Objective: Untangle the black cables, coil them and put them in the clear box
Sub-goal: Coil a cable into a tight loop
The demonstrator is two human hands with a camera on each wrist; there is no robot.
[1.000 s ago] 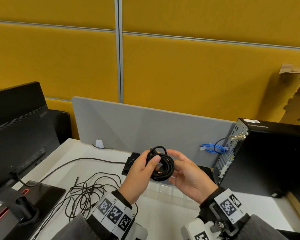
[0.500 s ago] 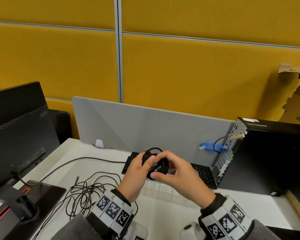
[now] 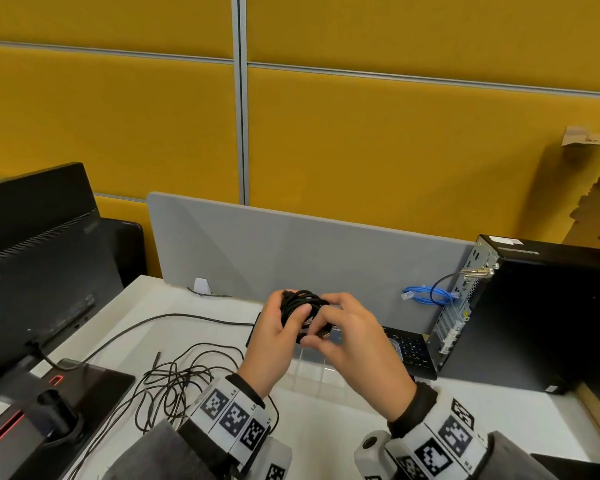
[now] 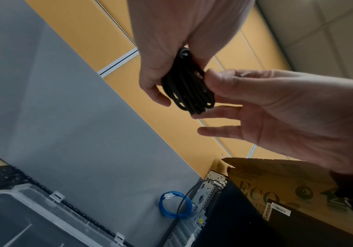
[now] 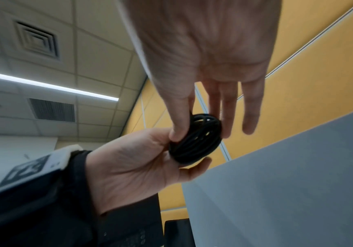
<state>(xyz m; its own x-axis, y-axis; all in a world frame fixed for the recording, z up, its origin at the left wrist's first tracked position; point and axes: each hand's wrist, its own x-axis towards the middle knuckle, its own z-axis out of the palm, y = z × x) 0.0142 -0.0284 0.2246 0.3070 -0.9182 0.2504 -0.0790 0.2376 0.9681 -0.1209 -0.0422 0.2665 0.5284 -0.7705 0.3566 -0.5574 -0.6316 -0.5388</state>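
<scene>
Head view shows tangled cables (image 3: 174,382) on the desk; wrist views show both hands (image 4: 171,50) (image 5: 209,55) pinching the coiled cable (image 4: 189,86)

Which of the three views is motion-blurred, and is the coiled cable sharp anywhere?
Right wrist: smeared, the right hand blurred. Left wrist: sharp, coiled cable crisp in the left hand. Head: clear, wide-angle bend at the edges.
</scene>
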